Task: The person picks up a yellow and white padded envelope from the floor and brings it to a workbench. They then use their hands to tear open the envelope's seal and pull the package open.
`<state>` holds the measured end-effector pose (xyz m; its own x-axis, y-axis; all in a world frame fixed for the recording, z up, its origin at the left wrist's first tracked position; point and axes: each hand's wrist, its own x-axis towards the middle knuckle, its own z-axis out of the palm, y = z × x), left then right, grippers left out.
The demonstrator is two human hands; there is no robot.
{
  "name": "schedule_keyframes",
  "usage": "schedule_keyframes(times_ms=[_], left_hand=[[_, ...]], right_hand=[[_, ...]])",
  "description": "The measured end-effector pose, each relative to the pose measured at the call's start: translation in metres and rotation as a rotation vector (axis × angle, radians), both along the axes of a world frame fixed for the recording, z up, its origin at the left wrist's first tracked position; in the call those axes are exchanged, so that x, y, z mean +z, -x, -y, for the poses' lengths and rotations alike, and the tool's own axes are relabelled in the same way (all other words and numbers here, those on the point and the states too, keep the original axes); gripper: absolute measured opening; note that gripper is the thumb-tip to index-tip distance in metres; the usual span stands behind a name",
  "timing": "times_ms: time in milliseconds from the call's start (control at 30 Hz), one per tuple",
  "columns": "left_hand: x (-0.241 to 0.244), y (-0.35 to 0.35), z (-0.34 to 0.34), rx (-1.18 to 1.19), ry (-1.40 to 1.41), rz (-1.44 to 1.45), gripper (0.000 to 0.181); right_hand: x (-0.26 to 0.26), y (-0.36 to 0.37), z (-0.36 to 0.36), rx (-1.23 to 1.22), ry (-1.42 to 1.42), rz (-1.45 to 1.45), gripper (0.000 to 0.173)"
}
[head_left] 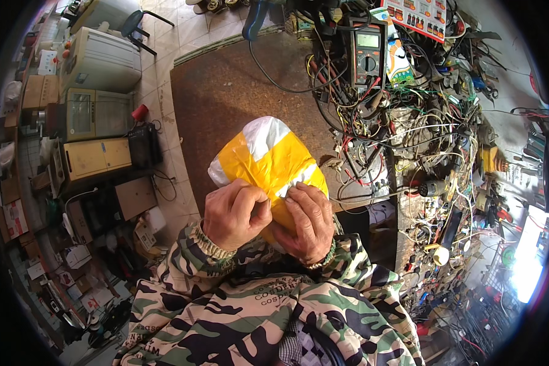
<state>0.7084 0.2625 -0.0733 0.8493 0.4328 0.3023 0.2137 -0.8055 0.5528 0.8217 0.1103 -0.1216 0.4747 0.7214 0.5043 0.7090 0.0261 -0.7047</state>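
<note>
A parcel (265,155) in white plastic, wrapped with broad strips of yellow packing tape (238,160), is held up close to my body above the workbench's near edge. My right hand (304,219) grips its near right side, with the fingers lying over the tape. At the near left part of the parcel, my left hand (238,212) has its fingers curled, thumb against the index finger. Whether a bit of tape or plastic is pinched there is hidden. The contents of the parcel cannot be seen.
Beneath the parcel is a brown workbench top (224,87). A digital multimeter (368,55) stands at its far right, beside tangled wires (370,123). A black stool (135,27) and a pale cabinet (100,59) stand to the left. A lit lamp (528,256) glares at the right.
</note>
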Motion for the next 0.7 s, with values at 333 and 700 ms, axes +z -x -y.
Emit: schedule_keyframes(times_ms=[333, 700], left_hand=[[-0.012, 0.008, -0.004, -0.091, -0.089, 0.085, 0.024], [-0.006, 0.019, -0.005, -0.019, 0.139, 0.156, 0.038]], right_hand=[[0.002, 0.001, 0.000, -0.002, 0.016, -0.023, 0.057], [0.031, -0.038, -0.011, 0.216, 0.088, -0.175, 0.047]])
